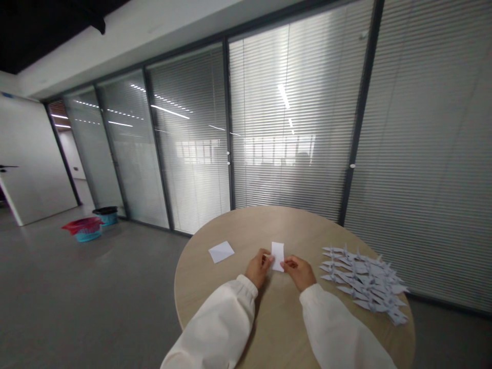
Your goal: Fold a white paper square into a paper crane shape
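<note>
I observe a small white paper (277, 254), folded to a narrow upright rectangle, lying on the bench (238, 225) slightly beyond the middle of its near half. Its lower edge is held from both sides. The left hand (259, 267) pinches the lower left corner between thumb and fingertips; the right hand (299, 271) pinches the lower right corner in the same manner. Both hands are closed on the paper and sit close together, with only the width of the sheet between them. I cannot tell whether the paper's upper part lies flat on the surface or is lifted a little.

Both forearms enter from the bottom of the view in cream sleeves (225, 328) with gathered cuffs at the wrists.

To the left of the hands, apart from them, a second white sheet (221, 251) lies flat on the bench, turned at an angle. To the right, near the right hand but not touching it, a spread of folded paper cranes (363, 282) covers the right part of the bench in loose rows reaching to its edge.

The bench is round with a pale wood top. Behind it stands a glass partition (292, 128) with dark frames and closed slatted blinds. On the grey floor (77, 287) far to the left, by the partition, I note two bins: one blue with a red liner (85, 228), one blue with a black liner (105, 214).
</note>
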A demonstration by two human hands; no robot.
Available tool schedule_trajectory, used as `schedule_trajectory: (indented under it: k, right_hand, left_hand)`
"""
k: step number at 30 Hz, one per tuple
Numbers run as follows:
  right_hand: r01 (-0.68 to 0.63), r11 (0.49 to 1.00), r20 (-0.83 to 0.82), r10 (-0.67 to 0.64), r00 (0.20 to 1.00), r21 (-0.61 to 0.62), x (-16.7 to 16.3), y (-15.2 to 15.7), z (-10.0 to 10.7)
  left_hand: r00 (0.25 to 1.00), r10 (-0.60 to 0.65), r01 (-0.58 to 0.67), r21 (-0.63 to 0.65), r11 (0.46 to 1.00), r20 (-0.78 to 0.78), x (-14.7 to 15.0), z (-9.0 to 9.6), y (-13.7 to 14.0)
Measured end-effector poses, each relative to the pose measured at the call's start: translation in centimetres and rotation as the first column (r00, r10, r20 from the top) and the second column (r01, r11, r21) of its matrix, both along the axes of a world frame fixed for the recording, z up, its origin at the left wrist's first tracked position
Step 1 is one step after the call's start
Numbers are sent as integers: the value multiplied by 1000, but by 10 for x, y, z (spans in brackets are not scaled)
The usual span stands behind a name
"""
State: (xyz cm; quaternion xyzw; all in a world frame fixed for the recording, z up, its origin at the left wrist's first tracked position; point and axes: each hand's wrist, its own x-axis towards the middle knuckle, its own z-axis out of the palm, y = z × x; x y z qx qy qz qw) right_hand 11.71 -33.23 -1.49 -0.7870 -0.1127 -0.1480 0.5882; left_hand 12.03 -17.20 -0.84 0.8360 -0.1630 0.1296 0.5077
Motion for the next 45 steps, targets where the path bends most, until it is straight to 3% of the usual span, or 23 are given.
schedule_trajectory:
  k: [2, 5, 11, 15, 21, 26, 32, 37, 40, 45]
  right_hand:
    - [68, 988, 78, -58, 995, -139, 1, 0, -3]
    - [94, 955, 195, -39, 980, -280, 0, 0, -6]
    - [61, 937, 264, 34, 964, -343, -3, 4, -5]
    - [-7, 955, 248, 84, 965, -296, -3, 5, -5]
    - [-64, 991, 109, 77, 991, -119, 1, 5, -6]
    - [-129, 988, 29, 127, 991, 80, 3, 3, -5]
    - [-73, 983, 23, 71, 997, 167, 7, -3, -5]
    - [26, 995, 103, -36, 994, 99, 6, -3, -7]
    - [29, 1000, 221, -28, 975, -1, 4, -4, -6]
    - [24, 976, 420, 71, 904, -218, 3, -7, -5]
  left_hand:
    - [1000, 5, -5, -83, 997, 6, 1, -2, -2]
    - [998, -54, 51, -156, 986, -16, 2, -5, -6]
    - [990, -125, 109, -198, 974, -70, 3, -6, -8]
    - [983, -166, 148, -203, 968, -76, 2, -5, -7]
    - [984, -177, 167, -197, 966, -36, 4, -3, -6]
    - [957, -264, 203, -372, 906, -122, 3, 1, -6]
    - [922, -278, 76, -581, 810, -268, 4, 3, -8]
    - [893, -323, 20, -690, 724, -313, 11, -5, -7]
    - [887, -348, 21, -726, 688, -304, 13, -8, -7]
    - [887, -340, 10, -725, 689, -311, 13, -8, -6]
